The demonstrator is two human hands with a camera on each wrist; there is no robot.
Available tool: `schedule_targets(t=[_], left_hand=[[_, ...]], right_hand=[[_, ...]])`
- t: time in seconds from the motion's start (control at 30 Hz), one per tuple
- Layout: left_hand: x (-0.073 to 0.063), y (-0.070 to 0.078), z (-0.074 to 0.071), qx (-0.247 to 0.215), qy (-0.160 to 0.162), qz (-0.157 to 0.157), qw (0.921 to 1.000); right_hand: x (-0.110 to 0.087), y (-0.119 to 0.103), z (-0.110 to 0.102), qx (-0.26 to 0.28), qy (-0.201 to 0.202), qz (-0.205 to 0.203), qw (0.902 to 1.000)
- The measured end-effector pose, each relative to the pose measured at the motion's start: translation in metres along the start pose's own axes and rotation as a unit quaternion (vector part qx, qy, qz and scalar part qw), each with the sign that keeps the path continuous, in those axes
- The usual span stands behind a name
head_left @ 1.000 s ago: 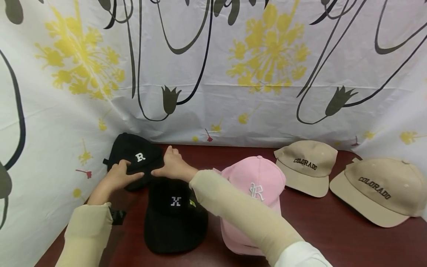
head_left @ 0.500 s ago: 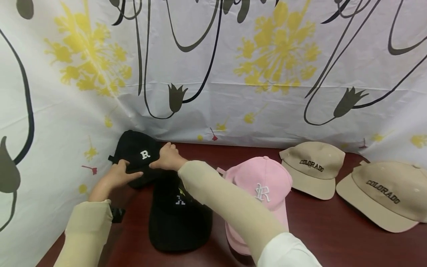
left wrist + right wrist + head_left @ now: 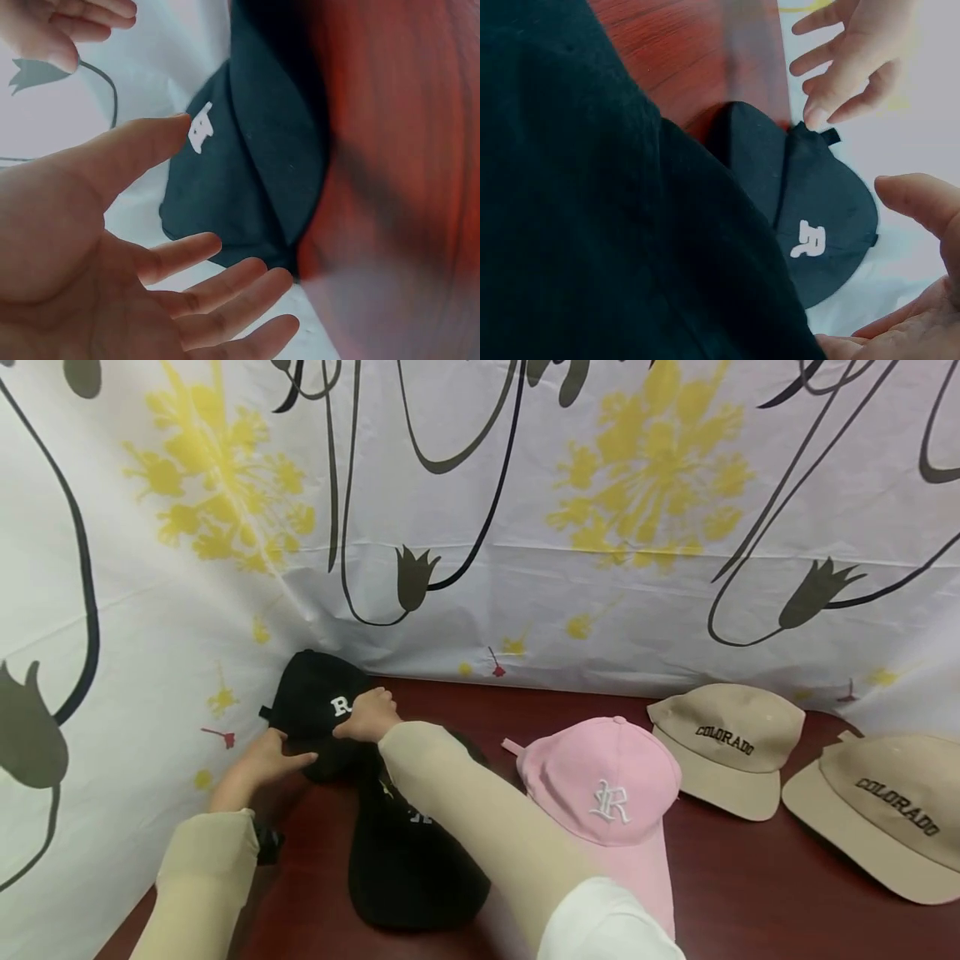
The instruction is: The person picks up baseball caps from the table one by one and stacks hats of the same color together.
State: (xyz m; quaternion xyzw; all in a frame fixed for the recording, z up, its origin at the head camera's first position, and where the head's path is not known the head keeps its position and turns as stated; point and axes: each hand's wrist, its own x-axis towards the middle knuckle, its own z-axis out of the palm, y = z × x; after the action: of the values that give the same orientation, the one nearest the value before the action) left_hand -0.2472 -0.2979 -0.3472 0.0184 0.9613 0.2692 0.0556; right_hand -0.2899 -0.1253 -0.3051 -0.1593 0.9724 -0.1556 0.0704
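Observation:
A black cap (image 3: 318,689) with a white R on its front sits at the back left, against the cloth. My left hand (image 3: 262,766) is near its left front edge, thumb and fingers spread apart in the left wrist view. On the other side, my right hand (image 3: 370,717) overlaps the cap's right part in the head view, and its fingers and thumb are spread in the right wrist view. Neither hand grips the cap. Another black cap (image 3: 416,877) with a pale emblem lies in front, partly hidden by my right forearm, and fills much of the right wrist view.
A pink cap (image 3: 600,768) with a white R stands right of the forearm, its brim partly covered by the sleeve. Two beige COLORADO caps, one farther back (image 3: 731,727) and one nearer (image 3: 892,802), sit at the right. Patterned cloth (image 3: 487,602) hangs behind the dark red table (image 3: 723,877).
The head view has turned a little left, so the caps appear farther right. My right hand has come left over the R cap's side, and its forearm now covers more of the nearer black cap.

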Motion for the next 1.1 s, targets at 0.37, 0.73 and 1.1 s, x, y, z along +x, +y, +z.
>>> schedule_targets(t=[0.37, 0.73, 1.1], left_hand=[[-0.004, -0.009, 0.002, -0.012, -0.006, -0.036, 0.9993], [0.002, -0.016, 0.002, -0.027, -0.025, -0.049, 0.9981], [0.017, -0.016, 0.008, -0.075, -0.047, -0.074, 0.9933]], right_hand=[[0.015, -0.003, 0.024, -0.001, -0.027, 0.037, 0.9989], [0.029, -0.004, 0.045, -0.014, -0.057, 0.038, 0.9975], [0.048, 0.013, 0.060, 0.034, -0.036, 0.112, 0.9926]])
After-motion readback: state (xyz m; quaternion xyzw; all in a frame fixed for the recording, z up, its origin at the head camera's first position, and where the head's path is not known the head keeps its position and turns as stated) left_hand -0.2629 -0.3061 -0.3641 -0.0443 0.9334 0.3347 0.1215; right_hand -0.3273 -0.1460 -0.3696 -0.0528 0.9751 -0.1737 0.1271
